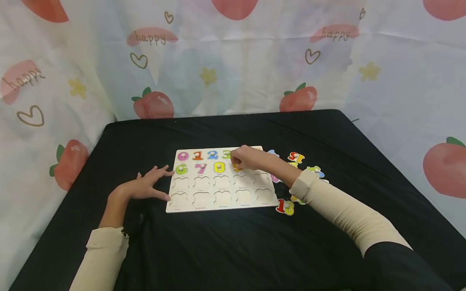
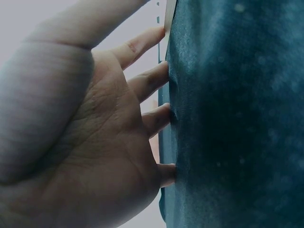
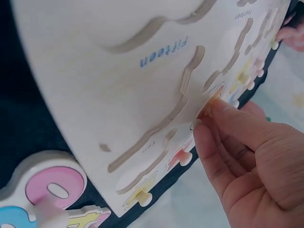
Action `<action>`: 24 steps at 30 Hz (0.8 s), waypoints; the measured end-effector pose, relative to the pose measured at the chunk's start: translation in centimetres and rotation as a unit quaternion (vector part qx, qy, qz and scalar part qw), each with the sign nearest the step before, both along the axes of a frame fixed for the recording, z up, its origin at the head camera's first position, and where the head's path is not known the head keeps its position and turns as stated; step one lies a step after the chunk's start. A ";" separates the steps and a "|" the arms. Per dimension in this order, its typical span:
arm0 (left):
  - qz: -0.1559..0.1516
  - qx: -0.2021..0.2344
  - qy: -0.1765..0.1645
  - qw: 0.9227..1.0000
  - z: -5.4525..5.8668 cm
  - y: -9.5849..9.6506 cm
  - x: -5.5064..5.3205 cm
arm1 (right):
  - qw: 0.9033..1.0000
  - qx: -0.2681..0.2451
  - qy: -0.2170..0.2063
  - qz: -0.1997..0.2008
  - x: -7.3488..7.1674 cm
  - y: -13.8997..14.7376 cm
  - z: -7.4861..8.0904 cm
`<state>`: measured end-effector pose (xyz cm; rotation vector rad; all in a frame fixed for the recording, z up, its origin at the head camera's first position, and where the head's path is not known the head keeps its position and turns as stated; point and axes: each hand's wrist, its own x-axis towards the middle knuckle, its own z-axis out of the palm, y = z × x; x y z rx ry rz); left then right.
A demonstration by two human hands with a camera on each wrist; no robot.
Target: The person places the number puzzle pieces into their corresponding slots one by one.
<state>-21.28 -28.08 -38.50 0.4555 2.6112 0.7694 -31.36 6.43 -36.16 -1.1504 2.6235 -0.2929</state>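
A white wooden number puzzle board [image 1: 218,207] lies on the black cloth. Its upper rows hold coloured knobbed numbers, among them a pink 0 [image 1: 183,156], a green 6 [image 1: 181,169] and a yellow 8 [image 1: 219,167]; the lower recesses are bare. My right hand [image 1: 247,157] is over the second row, thumb and fingertips pinching an orange number piece [image 3: 207,107] at its recess. That piece is mostly covered by the fingers. With fingers spread, my left hand [image 1: 143,186] touches the board's left edge, thumb near the lower corner.
Loose number pieces lie right of the board, partly beneath my right forearm: a red-and-green two-digit piece [image 1: 285,207], an orange-and-red one [image 1: 296,157] and several others. A patterned curtain [image 1: 225,60] hangs behind the black-covered table [image 1: 218,250].
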 end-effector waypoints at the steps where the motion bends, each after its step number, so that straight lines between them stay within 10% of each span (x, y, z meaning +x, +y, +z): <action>1: 0.001 -0.001 0.001 1.000 0.0 0.0 0.0 | 1.000 -0.001 0.000 0.001 0.0 0.0 0.1; 9: -0.002 0.002 0.001 1.000 -0.2 0.3 -0.1 | 0.998 0.028 -0.044 -0.022 0.3 2.1 0.9; 24: -0.001 0.004 0.001 1.000 0.2 0.0 0.1 | 0.994 0.011 0.007 -0.110 -0.9 9.7 2.2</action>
